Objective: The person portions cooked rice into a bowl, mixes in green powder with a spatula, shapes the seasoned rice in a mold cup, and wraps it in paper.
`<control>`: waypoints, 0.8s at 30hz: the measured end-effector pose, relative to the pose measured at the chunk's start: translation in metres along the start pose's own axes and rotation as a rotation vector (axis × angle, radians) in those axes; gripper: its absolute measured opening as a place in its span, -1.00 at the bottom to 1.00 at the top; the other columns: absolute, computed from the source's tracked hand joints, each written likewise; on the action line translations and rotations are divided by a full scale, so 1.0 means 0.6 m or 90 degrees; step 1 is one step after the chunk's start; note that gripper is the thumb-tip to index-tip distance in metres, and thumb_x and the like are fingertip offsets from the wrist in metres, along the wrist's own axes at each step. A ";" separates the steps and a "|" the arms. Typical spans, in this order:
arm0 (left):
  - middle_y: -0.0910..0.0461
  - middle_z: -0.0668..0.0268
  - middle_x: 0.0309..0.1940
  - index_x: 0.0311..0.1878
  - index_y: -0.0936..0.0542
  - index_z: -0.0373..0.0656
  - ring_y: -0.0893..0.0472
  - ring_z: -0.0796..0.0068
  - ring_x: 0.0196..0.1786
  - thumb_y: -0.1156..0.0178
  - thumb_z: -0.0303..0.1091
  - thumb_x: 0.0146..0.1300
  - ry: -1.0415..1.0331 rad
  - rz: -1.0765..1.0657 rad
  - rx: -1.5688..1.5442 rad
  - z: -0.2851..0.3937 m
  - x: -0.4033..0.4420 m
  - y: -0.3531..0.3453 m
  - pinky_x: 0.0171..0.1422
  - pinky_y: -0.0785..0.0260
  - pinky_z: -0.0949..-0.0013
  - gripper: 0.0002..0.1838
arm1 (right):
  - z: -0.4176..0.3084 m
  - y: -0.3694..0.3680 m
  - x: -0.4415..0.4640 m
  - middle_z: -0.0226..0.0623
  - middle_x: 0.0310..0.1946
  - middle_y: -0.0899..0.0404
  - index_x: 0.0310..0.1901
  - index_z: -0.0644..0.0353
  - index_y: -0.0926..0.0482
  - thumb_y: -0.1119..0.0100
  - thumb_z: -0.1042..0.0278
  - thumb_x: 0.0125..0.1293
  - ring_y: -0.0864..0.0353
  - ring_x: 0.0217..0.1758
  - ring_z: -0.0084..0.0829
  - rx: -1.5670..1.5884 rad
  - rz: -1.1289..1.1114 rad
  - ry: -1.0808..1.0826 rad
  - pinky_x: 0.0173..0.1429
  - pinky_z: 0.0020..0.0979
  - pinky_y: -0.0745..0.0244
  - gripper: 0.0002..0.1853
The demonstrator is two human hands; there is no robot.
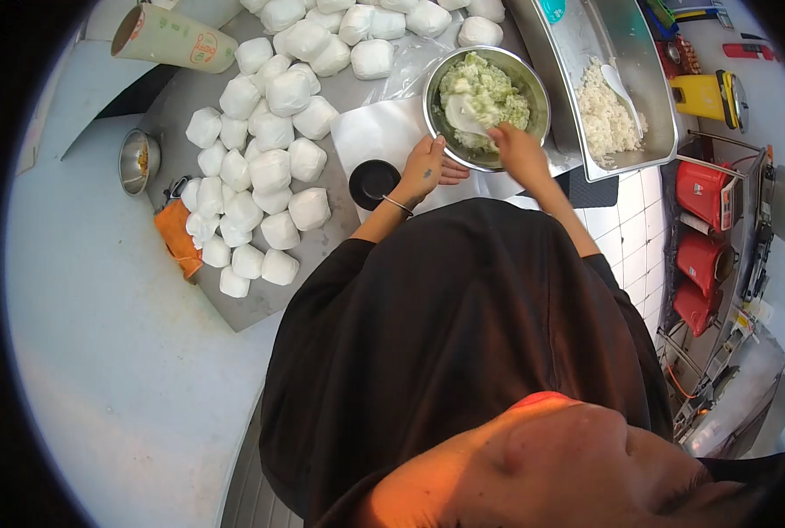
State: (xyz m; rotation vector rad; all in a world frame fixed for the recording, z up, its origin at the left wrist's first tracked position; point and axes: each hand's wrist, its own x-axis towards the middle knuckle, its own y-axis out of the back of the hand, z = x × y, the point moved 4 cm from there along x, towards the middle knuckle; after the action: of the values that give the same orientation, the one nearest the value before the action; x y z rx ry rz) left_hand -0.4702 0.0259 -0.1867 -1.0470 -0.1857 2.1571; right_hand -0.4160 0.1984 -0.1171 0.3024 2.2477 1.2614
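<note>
A round metal bowl (540, 97) holds rice mixed with something green (498, 85). At its near left side is my left hand (425, 170), thumb against the rim and fingers along the outer wall, steadying it. My right hand (521, 155) reaches over the near rim, closed on a white rice paddle (465, 116) whose blade is in the green rice. The paddle's handle is mostly hidden by the fingers. A small black dish (374, 183) sits left of my left wrist. Under the bowl and dish lies a white sheet (357, 132).
Many white wrapped bundles (271, 171) cover the counter to the left. A steel tray (577, 53) with white rice (605, 119) and a white spoon (619, 86) stands right of the bowl. A tall cup (177, 40), small metal bowl (137, 163) and orange pouch (178, 238) are farther left.
</note>
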 end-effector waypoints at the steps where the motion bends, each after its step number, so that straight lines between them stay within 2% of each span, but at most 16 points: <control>1: -0.65 -0.14 -0.25 0.06 -0.22 -0.19 -0.74 0.07 -0.23 0.35 -0.05 0.58 -0.010 -0.001 0.001 -0.003 0.004 0.001 -0.23 -0.65 0.21 -0.63 | 0.030 0.007 0.011 0.09 -0.44 -0.63 -0.30 0.22 -0.55 -0.01 0.07 0.45 -0.64 -0.26 0.14 0.039 0.007 0.009 -0.19 0.03 -0.49 -0.64; 5: -0.65 -0.14 -0.27 0.08 -0.21 -0.21 -0.74 0.08 -0.26 0.33 -0.04 0.58 -0.021 0.005 -0.008 -0.009 0.007 0.003 -0.28 -0.65 0.22 -0.61 | 0.104 0.048 0.027 0.03 -0.50 -0.61 -0.35 0.26 -0.60 -0.05 0.02 0.44 -0.65 -0.37 0.03 0.097 0.000 -0.014 -0.26 -0.08 -0.47 -0.58; 6: -0.65 -0.14 -0.28 0.10 -0.20 -0.22 -0.74 0.08 -0.26 0.32 -0.04 0.58 -0.016 0.010 -0.009 -0.011 0.008 0.004 -0.28 -0.65 0.23 -0.61 | 0.117 0.053 0.027 -0.05 -0.53 -0.59 -0.27 0.24 -0.60 -0.05 0.00 0.45 -0.61 -0.48 -0.16 0.177 -0.072 -0.087 -0.32 -0.17 -0.45 -0.59; 9: -0.64 -0.14 -0.30 0.15 -0.16 -0.24 -0.74 0.09 -0.28 0.28 -0.08 0.57 0.009 0.026 0.013 -0.004 0.009 0.006 -0.31 -0.65 0.24 -0.61 | 0.089 0.093 0.000 -0.13 -0.53 -0.57 -0.20 0.22 -0.60 -0.04 -0.03 0.45 -0.56 -0.53 -0.32 0.341 -0.201 -0.171 -0.36 -0.24 -0.43 -0.59; 10: -0.64 -0.14 -0.31 0.16 -0.15 -0.24 -0.74 0.09 -0.28 0.27 -0.09 0.57 0.023 0.035 0.024 0.000 0.004 0.007 -0.32 -0.65 0.25 -0.62 | 0.088 0.107 0.004 -0.06 -0.49 -0.59 -0.16 0.16 -0.58 -0.01 -0.02 0.46 -0.58 -0.51 -0.19 0.290 -0.220 -0.112 -0.37 -0.16 -0.44 -0.62; 13: -0.63 -0.14 -0.27 0.19 -0.11 -0.22 -0.74 0.07 -0.30 0.24 -0.16 0.57 -0.035 0.049 0.054 0.020 -0.006 0.007 -0.35 -0.65 0.25 -0.65 | 0.063 0.159 -0.001 0.05 -0.46 -0.62 -0.18 0.13 -0.55 0.08 0.01 0.50 -0.64 -0.43 -0.03 0.068 -0.004 0.063 -0.35 -0.02 -0.47 -0.64; 14: -0.62 -0.14 -0.24 0.20 -0.10 -0.21 -0.74 0.07 -0.30 0.23 -0.17 0.57 -0.052 0.041 0.035 0.019 -0.004 0.006 -0.35 -0.65 0.25 -0.66 | 0.031 0.165 -0.010 0.11 -0.41 -0.64 -0.19 0.13 -0.52 0.08 0.18 0.47 -0.67 -0.33 0.10 -0.146 0.038 0.014 -0.29 0.12 -0.48 -0.76; 17: -0.59 -0.14 -0.17 0.23 -0.08 -0.17 -0.74 0.06 -0.32 0.24 -0.21 0.57 -0.086 0.018 0.000 0.010 0.009 0.000 -0.36 -0.66 0.24 -0.67 | 0.021 0.035 -0.030 0.07 -0.40 -0.66 -0.20 0.15 -0.50 0.06 0.30 0.38 -0.69 -0.31 0.09 -0.250 -0.043 0.072 -0.25 0.11 -0.51 -0.83; 19: -0.57 -0.13 -0.12 0.24 -0.07 -0.14 -0.74 0.06 -0.32 0.25 -0.21 0.57 -0.092 0.019 -0.004 0.006 0.012 0.002 -0.34 -0.67 0.23 -0.68 | -0.002 -0.020 -0.056 0.02 -0.40 -0.67 -0.20 0.16 -0.51 0.03 0.32 0.30 -0.69 -0.34 0.07 -0.251 -0.071 0.062 -0.25 0.06 -0.54 -0.84; 20: -0.57 -0.13 -0.12 0.24 -0.07 -0.14 -0.74 0.07 -0.32 0.25 -0.22 0.57 -0.090 0.019 -0.009 0.006 0.011 0.002 -0.34 -0.67 0.23 -0.68 | -0.013 -0.012 -0.064 0.00 -0.41 -0.67 -0.19 0.17 -0.52 0.04 0.27 0.33 -0.70 -0.32 0.04 -0.262 -0.114 0.066 -0.25 0.00 -0.57 -0.80; 23: -0.57 -0.12 -0.11 0.24 -0.08 -0.13 -0.74 0.07 -0.33 0.26 -0.23 0.57 -0.090 0.019 -0.007 0.010 0.008 0.001 -0.34 -0.67 0.24 -0.69 | 0.011 0.050 -0.031 -0.05 -0.38 -0.68 -0.13 0.13 -0.56 0.03 0.20 0.37 -0.70 -0.29 0.01 -0.319 -0.133 0.166 -0.22 0.00 -0.58 -0.76; 24: -0.57 -0.12 -0.10 0.24 -0.09 -0.14 -0.74 0.07 -0.33 0.26 -0.23 0.57 -0.088 0.020 -0.001 0.010 0.007 0.000 -0.34 -0.67 0.24 -0.69 | -0.002 0.098 -0.016 -0.08 -0.36 -0.68 -0.09 0.05 -0.59 0.07 0.09 0.43 -0.70 -0.25 0.01 -0.291 -0.138 0.148 -0.16 0.02 -0.56 -0.71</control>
State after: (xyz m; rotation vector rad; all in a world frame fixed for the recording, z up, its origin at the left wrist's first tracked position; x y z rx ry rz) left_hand -0.4766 0.0296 -0.1857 -0.9075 -0.2370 2.2600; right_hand -0.4124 0.2246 -0.0638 -0.2628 2.0242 1.7029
